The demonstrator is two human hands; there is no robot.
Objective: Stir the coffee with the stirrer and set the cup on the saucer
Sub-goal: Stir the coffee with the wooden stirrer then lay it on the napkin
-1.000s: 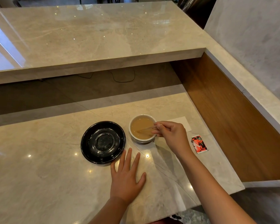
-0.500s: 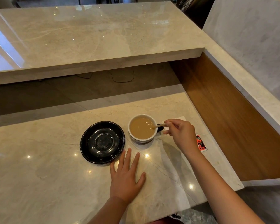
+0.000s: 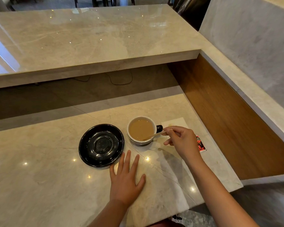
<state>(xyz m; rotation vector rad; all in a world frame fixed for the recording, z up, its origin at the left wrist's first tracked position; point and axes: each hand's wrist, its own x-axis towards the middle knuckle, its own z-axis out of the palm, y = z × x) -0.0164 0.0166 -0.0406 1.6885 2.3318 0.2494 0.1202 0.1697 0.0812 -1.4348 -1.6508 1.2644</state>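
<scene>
A cup (image 3: pixel 140 142) with a white inside and a dark handle stands on the marble counter, filled with light brown coffee. My right hand (image 3: pixel 181 141) is just right of the cup and pinches a thin wooden stirrer (image 3: pixel 155 135), whose tip dips into the coffee at the near right side. An empty black saucer (image 3: pixel 101 145) lies directly left of the cup, not touching it. My left hand (image 3: pixel 125 179) rests flat on the counter with fingers spread, just in front of the saucer and cup.
A white napkin (image 3: pixel 175 122) lies behind my right hand, and a red and black sachet (image 3: pixel 201 145) lies to its right. A raised marble ledge (image 3: pixel 88 63) runs behind the counter. A wooden side panel (image 3: pixel 228 115) bounds the right.
My right hand has drawn back to the right of the cup, uncovering its handle. The stirrer's tip has swung from the middle of the coffee to the near right side. My left hand stays still.
</scene>
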